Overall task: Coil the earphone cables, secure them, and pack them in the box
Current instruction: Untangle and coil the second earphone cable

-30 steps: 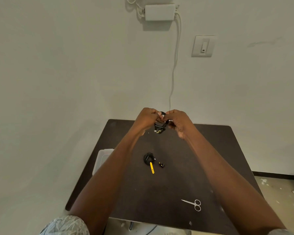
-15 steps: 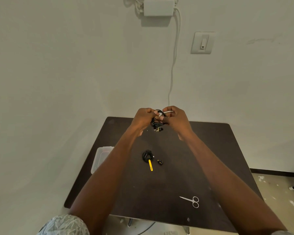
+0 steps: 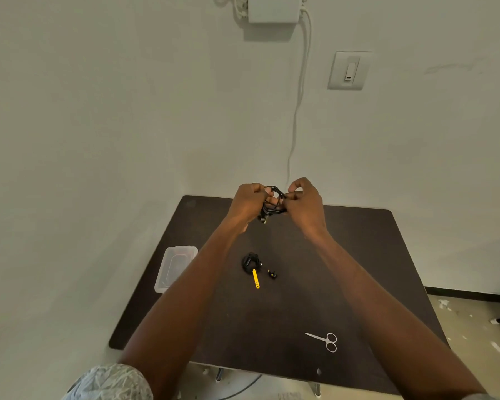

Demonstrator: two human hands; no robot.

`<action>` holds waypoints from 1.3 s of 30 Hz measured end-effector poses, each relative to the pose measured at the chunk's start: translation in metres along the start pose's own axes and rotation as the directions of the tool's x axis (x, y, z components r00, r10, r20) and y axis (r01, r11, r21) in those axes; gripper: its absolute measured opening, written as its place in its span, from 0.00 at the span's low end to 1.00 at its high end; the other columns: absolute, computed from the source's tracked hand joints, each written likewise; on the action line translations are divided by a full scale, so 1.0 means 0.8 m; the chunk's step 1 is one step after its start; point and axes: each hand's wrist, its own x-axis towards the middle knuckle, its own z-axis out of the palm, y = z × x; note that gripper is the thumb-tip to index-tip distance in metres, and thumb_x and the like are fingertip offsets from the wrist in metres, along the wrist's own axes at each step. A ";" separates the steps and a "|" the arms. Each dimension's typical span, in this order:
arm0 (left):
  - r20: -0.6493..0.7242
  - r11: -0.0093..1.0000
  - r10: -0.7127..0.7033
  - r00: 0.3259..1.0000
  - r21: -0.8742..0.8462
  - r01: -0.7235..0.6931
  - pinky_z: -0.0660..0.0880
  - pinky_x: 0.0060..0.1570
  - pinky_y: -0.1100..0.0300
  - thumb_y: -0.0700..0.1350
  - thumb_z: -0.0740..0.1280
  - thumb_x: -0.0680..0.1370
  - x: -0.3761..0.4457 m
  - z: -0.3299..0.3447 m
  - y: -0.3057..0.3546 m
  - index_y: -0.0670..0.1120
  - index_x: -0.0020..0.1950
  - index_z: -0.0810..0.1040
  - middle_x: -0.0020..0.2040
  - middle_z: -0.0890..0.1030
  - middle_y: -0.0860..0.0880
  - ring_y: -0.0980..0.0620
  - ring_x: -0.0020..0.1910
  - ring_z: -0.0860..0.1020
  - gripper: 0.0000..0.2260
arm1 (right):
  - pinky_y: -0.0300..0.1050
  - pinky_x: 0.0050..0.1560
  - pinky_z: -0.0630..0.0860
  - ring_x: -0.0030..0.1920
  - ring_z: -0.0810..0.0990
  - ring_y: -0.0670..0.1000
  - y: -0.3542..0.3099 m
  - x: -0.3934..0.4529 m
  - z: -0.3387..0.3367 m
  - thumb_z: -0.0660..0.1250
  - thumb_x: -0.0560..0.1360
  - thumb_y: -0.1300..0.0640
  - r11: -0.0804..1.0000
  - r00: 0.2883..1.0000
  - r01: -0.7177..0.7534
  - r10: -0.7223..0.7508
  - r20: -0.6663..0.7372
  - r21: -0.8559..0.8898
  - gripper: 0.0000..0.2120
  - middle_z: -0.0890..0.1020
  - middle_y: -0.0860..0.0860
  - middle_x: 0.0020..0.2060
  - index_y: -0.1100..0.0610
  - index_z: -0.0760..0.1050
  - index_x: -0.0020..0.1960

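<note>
A black earphone cable coil (image 3: 274, 202) hangs in the air above the far part of the dark table (image 3: 358, 269). My left hand (image 3: 247, 203) grips its left side and my right hand (image 3: 305, 206) pinches its right side; a plug end dangles below. A second black coil (image 3: 250, 262) with a yellow tie (image 3: 255, 279) lies on the table nearer to me, with a small black and yellow piece (image 3: 272, 274) beside it. A clear plastic box (image 3: 172, 267) stands at the table's left edge, partly hidden by my left forearm.
Small scissors (image 3: 325, 340) lie near the table's front right. A white wall cable (image 3: 296, 111) runs down behind the table, a switch (image 3: 349, 70) is on the wall, and a white adapter (image 3: 273, 8) is mounted at the top.
Both hands have kept hold of the coil and worked it between the fingers; the loop now shows more open between them. The view has tilted slightly.
</note>
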 end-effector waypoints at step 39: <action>0.068 0.402 0.561 0.825 0.849 -0.344 0.58 0.47 0.54 0.43 0.55 0.82 0.007 0.001 -0.029 0.45 0.54 0.78 0.42 0.82 0.47 0.44 0.42 0.76 0.12 | 0.35 0.18 0.59 0.15 0.60 0.43 -0.009 0.026 -0.024 0.59 0.79 0.65 0.564 0.725 -0.676 0.395 0.565 0.474 0.08 0.81 0.57 0.33 0.62 0.72 0.42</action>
